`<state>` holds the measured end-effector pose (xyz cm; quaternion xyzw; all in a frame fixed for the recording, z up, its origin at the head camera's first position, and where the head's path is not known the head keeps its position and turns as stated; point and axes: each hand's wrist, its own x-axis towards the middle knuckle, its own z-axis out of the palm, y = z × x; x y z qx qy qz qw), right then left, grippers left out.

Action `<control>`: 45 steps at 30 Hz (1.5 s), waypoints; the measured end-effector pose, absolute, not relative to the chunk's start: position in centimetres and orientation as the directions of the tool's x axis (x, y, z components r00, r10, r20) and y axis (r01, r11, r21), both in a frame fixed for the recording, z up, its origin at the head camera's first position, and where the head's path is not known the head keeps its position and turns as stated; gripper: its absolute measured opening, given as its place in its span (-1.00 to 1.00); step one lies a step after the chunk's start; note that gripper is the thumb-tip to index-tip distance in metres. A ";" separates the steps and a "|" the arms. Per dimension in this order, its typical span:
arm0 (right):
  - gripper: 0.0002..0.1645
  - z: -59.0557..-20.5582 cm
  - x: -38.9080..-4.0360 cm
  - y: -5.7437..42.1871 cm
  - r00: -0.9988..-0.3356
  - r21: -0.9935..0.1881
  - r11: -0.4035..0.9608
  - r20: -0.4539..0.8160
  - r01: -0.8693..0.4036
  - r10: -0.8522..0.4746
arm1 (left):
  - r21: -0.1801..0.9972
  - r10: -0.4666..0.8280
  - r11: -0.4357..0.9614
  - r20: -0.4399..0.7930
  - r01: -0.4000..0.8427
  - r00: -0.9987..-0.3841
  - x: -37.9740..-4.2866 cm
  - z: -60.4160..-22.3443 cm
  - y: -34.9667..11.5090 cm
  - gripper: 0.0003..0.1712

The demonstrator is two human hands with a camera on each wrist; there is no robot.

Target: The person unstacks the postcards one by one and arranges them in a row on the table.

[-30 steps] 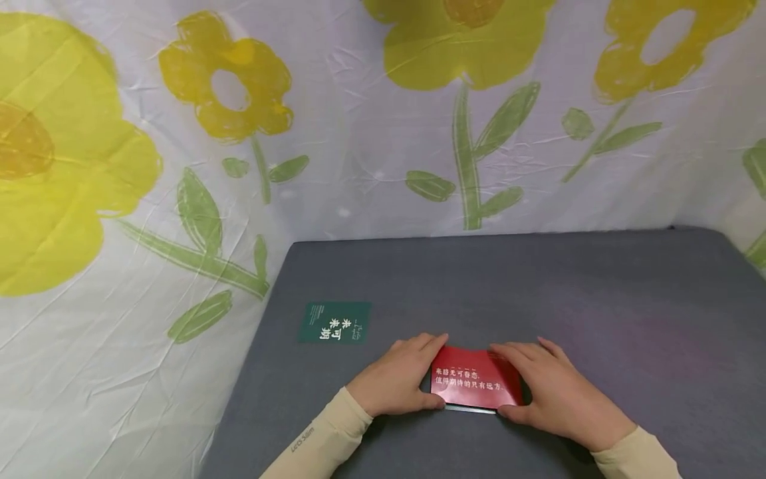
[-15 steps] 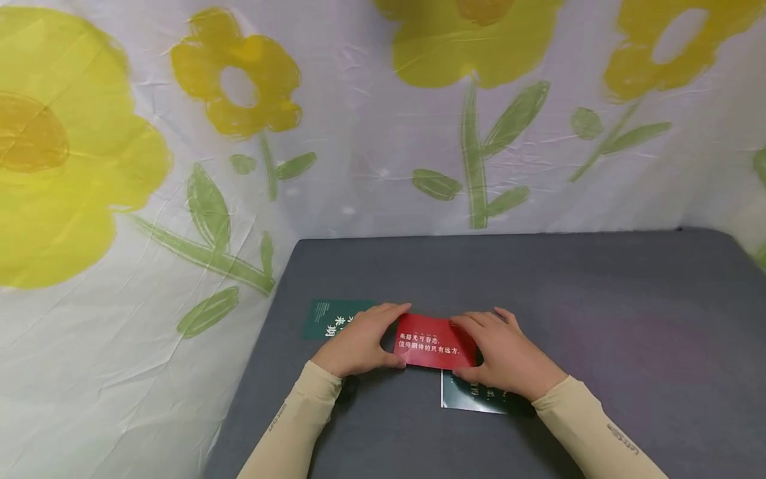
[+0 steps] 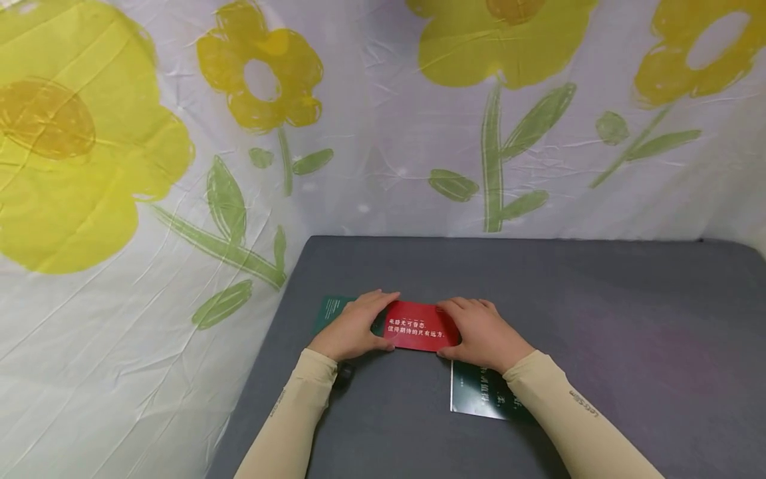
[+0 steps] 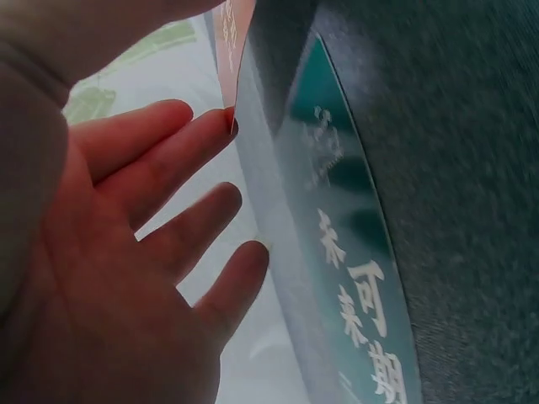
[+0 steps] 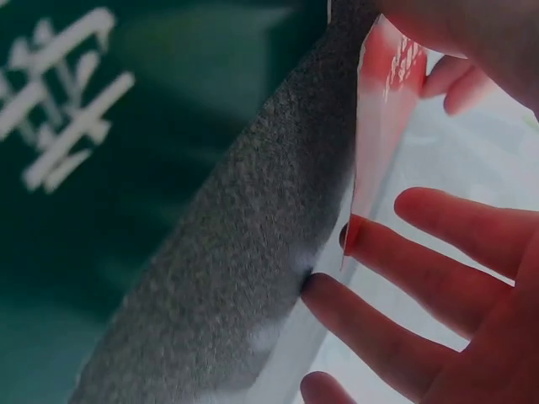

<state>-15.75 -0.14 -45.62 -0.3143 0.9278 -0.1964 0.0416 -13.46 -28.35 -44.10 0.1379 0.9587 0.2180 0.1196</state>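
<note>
A red card (image 3: 419,326) with white lettering is held at its two short ends, one in each hand. My left hand (image 3: 353,326) pinches its left end between thumb and fingers, the other fingers spread. At the right end my right hand (image 3: 483,332) grips it the same way. In both wrist views the card shows nearly edge-on, raised off the dark surface. Below the left hand lies a green card (image 4: 337,219) with white characters, partly covered by that hand in the head view. A second dark green card (image 3: 479,392) lies under the right wrist.
The grey tabletop (image 3: 598,319) stretches off to the right and toward the back. A white curtain (image 3: 383,133) printed with yellow flowers hangs behind the table and along its left side.
Both hands have lifted the red card off the dark green card and carried it left and away from me, close to the left green card. The head view has also shifted slightly.
</note>
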 end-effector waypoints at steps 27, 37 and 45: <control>0.11 -46.2 -16.6 -0.7 -0.836 -0.427 0.757 -0.004 -0.495 -0.549 | 0.445 0.319 0.871 -0.188 0.209 -0.929 -14.4 -45.0 -28.9 0.06; 0.06 -46.2 -16.9 -0.5 -0.834 -0.421 0.757 -0.002 -0.500 -0.551 | 0.448 0.320 0.870 -0.193 0.206 -0.928 -14.8 -45.2 -28.8 0.07; 0.13 -46.3 -16.6 -0.5 -0.834 -0.432 0.757 -0.018 -0.490 -0.551 | 0.399 0.323 0.885 -0.158 0.239 -0.933 -14.3 -44.8 -28.3 0.11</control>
